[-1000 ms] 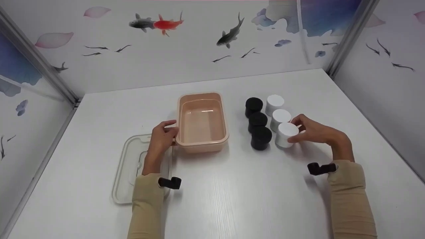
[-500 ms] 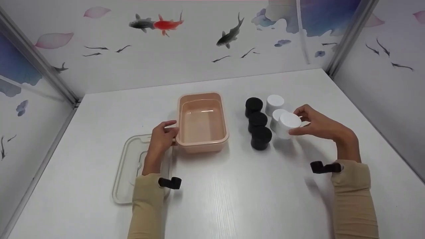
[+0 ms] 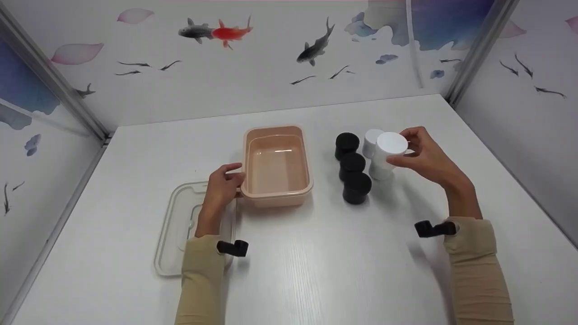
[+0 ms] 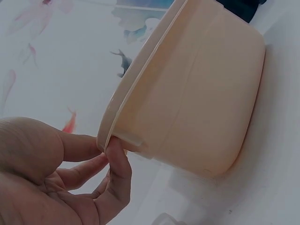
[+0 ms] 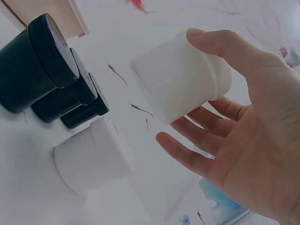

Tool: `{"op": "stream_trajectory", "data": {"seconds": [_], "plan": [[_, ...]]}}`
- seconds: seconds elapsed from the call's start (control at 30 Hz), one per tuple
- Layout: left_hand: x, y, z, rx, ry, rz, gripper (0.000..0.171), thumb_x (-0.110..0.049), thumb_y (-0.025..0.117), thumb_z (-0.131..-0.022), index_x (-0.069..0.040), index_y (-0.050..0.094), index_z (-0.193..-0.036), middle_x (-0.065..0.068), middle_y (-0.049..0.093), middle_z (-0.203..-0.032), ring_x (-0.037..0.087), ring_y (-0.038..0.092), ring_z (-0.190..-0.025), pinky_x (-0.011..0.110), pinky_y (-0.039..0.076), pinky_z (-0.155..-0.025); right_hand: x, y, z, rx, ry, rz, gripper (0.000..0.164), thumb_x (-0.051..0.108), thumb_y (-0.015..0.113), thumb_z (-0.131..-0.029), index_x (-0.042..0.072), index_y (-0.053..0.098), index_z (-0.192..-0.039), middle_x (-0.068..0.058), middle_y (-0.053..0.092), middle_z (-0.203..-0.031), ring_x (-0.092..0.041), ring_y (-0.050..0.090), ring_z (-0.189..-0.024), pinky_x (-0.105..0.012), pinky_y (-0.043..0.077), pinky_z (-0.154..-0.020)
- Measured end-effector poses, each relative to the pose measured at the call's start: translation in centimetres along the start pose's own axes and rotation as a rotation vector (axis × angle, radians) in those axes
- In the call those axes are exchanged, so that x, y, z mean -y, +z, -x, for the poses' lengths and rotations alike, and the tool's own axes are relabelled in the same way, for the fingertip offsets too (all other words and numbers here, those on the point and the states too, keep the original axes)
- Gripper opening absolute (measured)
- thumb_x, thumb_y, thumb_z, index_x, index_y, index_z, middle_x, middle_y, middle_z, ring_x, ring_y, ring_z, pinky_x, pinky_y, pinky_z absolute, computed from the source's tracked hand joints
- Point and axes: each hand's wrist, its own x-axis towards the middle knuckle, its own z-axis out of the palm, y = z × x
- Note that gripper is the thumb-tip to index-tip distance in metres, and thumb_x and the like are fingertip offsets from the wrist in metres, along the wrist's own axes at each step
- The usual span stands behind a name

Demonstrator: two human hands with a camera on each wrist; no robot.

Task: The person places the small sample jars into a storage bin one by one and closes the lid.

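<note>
In the head view my left hand (image 3: 221, 187) pinches the left rim of a peach plastic bin (image 3: 277, 201). The left wrist view shows thumb and fingers on the lip of this bin (image 4: 197, 93). My right hand (image 3: 426, 158) holds a white lidded jar (image 3: 392, 143) between thumb and fingers. In the right wrist view that jar (image 5: 173, 77) hangs tilted in the air, above a white jar (image 5: 93, 157) standing on the table. One more white jar (image 3: 371, 143) stands behind, partly hidden by the held one.
Three black jars stand in a row between bin and white jars: a rear one (image 3: 347, 143), a middle one (image 3: 352, 164) and a front one (image 3: 356, 187). A translucent lid (image 3: 167, 239) lies flat under my left forearm. Printed panels (image 3: 253, 90) wall the table's back and sides.
My right hand has lifted the front white jar off the table and moved it back, over the middle white jar. The left hand keeps its hold on the bin, which has not moved.
</note>
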Motion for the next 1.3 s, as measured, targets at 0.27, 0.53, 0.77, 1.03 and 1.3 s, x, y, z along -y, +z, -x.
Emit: {"op": "stream_trajectory", "data": {"seconds": [0.27,0.53,0.77,1.03,1.3], "plan": [[0.0,-0.1,-0.2,0.006,-0.003,0.004,0.041,-0.015,0.053,-0.105,-0.011,0.05,-0.145,0.017,0.063,-0.131,0.027,0.069,-0.108,0.024,0.061,-0.072,1.3,1.9,-0.7,-0.041,0.022,0.01,0.069,0.031,0.072,-0.093,0.005,0.033,-0.144,-0.006,0.049,-0.134,-0.007,0.053,-0.115,-0.012,0.049,-0.085],[-0.1,-0.2,-0.3,0.018,0.002,0.009,0.042,-0.015,0.052,-0.104,-0.01,0.048,-0.146,0.017,0.063,-0.131,0.023,0.069,-0.103,0.022,0.06,-0.07,2.2,3.8,-1.4,-0.014,0.017,-0.017,0.072,0.034,0.068,-0.096,0.01,0.031,-0.153,-0.012,0.049,-0.142,-0.02,0.053,-0.124,-0.014,0.048,-0.087],[0.1,-0.2,0.0,0.016,-0.003,0.014,0.042,-0.017,0.053,-0.104,-0.012,0.049,-0.146,0.016,0.063,-0.132,0.023,0.069,-0.104,0.023,0.061,-0.072,2.7,5.4,-2.0,0.014,0.058,-0.028,0.078,0.034,0.068,-0.096,0.015,0.026,-0.158,-0.015,0.045,-0.147,-0.031,0.049,-0.134,-0.031,0.046,-0.099],[0.1,-0.2,0.0,0.006,-0.004,0.013,0.042,-0.017,0.055,-0.104,-0.013,0.05,-0.145,0.016,0.063,-0.131,0.024,0.069,-0.105,0.024,0.062,-0.074,4.9,6.7,-3.1,0.015,0.042,-0.023,0.078,0.035,0.071,-0.093,0.013,0.029,-0.155,-0.013,0.041,-0.149,-0.031,0.048,-0.137,-0.047,0.048,-0.107],[0.2,-0.1,-0.1,0.013,-0.019,0.019,0.043,-0.018,0.054,-0.104,-0.014,0.048,-0.147,0.016,0.062,-0.133,0.025,0.069,-0.107,0.026,0.062,-0.077,7.9,8.3,-4.5,0.022,0.027,0.033,0.076,0.036,0.073,-0.091,0.011,0.033,-0.151,-0.009,0.042,-0.15,-0.027,0.052,-0.133,-0.044,0.05,-0.104]]}}
